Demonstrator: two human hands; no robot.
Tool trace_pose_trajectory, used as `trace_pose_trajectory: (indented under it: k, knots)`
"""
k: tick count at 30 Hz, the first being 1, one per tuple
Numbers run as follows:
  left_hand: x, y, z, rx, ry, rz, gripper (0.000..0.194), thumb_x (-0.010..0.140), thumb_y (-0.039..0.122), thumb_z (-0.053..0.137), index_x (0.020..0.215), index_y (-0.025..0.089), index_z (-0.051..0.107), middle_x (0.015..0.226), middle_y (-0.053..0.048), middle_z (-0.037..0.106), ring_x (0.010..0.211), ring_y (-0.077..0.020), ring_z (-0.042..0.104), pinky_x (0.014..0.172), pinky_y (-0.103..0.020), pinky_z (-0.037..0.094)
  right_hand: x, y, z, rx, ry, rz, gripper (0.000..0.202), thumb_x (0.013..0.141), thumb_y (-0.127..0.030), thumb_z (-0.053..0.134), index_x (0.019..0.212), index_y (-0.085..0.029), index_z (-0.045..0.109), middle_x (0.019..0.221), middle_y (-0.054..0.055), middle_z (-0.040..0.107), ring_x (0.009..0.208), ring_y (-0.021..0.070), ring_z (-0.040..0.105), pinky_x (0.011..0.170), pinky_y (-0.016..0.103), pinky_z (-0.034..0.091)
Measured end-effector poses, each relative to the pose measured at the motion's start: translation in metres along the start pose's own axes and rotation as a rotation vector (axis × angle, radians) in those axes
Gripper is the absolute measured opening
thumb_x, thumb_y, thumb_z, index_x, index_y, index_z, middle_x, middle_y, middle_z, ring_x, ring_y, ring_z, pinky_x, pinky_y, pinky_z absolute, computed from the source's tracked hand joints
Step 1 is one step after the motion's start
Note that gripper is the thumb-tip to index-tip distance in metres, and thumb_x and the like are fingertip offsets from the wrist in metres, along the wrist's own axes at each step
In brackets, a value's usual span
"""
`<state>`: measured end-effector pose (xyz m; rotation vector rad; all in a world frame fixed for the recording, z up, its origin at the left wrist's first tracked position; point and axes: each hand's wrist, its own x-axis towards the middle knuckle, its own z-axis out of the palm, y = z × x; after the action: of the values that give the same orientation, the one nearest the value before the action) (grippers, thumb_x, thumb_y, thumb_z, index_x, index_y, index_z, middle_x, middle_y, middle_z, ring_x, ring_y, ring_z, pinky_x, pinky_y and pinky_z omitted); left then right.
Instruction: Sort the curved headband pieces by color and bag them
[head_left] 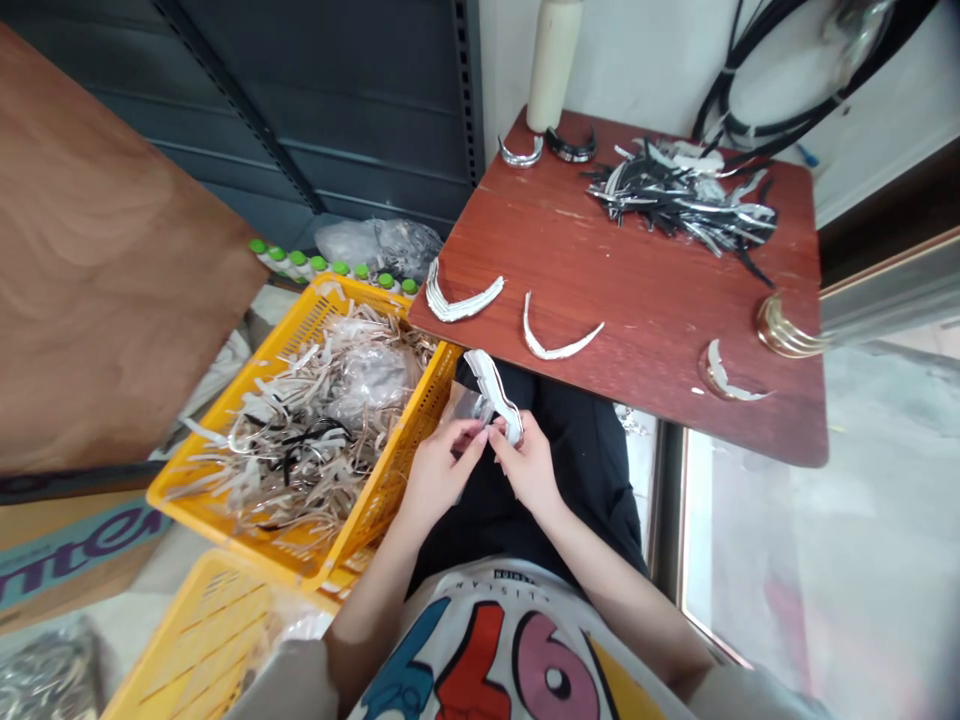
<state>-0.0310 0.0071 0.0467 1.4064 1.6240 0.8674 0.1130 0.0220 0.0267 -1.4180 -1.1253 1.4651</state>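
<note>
Above my lap, my right hand [529,462] pinches the lower end of a stack of curved white strips [492,380] with a thin dark edge. My left hand [448,460] is closed beside it, its fingertips on a small clear plastic bag [466,402] at the base of the strips. The fingertips of both hands meet there. How far the strips sit inside the bag cannot be made out. On the near edge of the table lie a thicker bundle of white curved strips [463,303] and a V-shaped white strip [559,350].
The brown table [645,300] carries a pile of black and silver strips [682,195], gold curved pieces [787,328], a white-and-gold curved piece [724,375] and a pale bottle [553,65]. At left, a yellow crate [169,505] holds tangled strips; green-capped bottles [319,264] stand behind it.
</note>
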Motion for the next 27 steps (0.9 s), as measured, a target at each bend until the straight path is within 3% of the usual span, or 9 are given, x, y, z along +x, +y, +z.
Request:
trace_pose_trajectory:
  k: [5, 11, 21, 27]
  knots:
    - [-0.002, -0.002, -0.005, 0.129, -0.059, -0.021, 0.023, 0.091, 0.039, 0.055, 0.096, 0.025, 0.073, 0.091, -0.001, 0.075, 0.080, -0.0179, 0.068, 0.074, -0.026, 0.047, -0.001, 0.001, -0.005, -0.007, 0.004, 0.011, 0.029, 0.083, -0.046, 0.066, 0.091, -0.021, 0.055, 0.065, -0.006, 0.054, 0.051, 0.0100, 0.049, 0.050, 0.022, 0.040]
    - [0.001, -0.002, 0.007, 0.189, 0.058, 0.006, 0.021, 0.089, 0.039, 0.059, 0.084, 0.021, 0.069, 0.081, 0.000, 0.072, 0.073, -0.0140, 0.066, 0.069, -0.023, 0.047, -0.002, -0.012, -0.007, -0.138, 0.036, -0.055, 0.032, 0.079, -0.047, 0.069, 0.081, -0.021, 0.051, 0.067, -0.006, 0.055, 0.057, 0.0108, 0.049, 0.055, 0.022, 0.039]
    - [0.005, -0.009, 0.020, -0.018, 0.044, -0.026, 0.025, 0.079, 0.041, 0.070, 0.070, 0.019, 0.062, 0.066, 0.003, 0.064, 0.061, -0.0108, 0.058, 0.061, -0.021, 0.044, 0.007, -0.016, -0.011, -0.237, 0.077, -0.031, 0.014, 0.085, -0.034, 0.057, 0.086, -0.021, 0.053, 0.073, -0.003, 0.061, 0.062, 0.0136, 0.056, 0.061, 0.024, 0.042]
    - [0.001, -0.016, 0.016, -0.067, -0.072, 0.017, 0.022, 0.090, 0.039, 0.058, 0.083, 0.019, 0.059, 0.078, 0.001, 0.062, 0.071, -0.0115, 0.061, 0.068, -0.022, 0.048, 0.011, -0.015, -0.015, -0.233, 0.080, -0.090, 0.014, 0.083, -0.032, 0.060, 0.083, -0.021, 0.050, 0.068, -0.005, 0.057, 0.058, 0.0123, 0.052, 0.059, 0.023, 0.041]
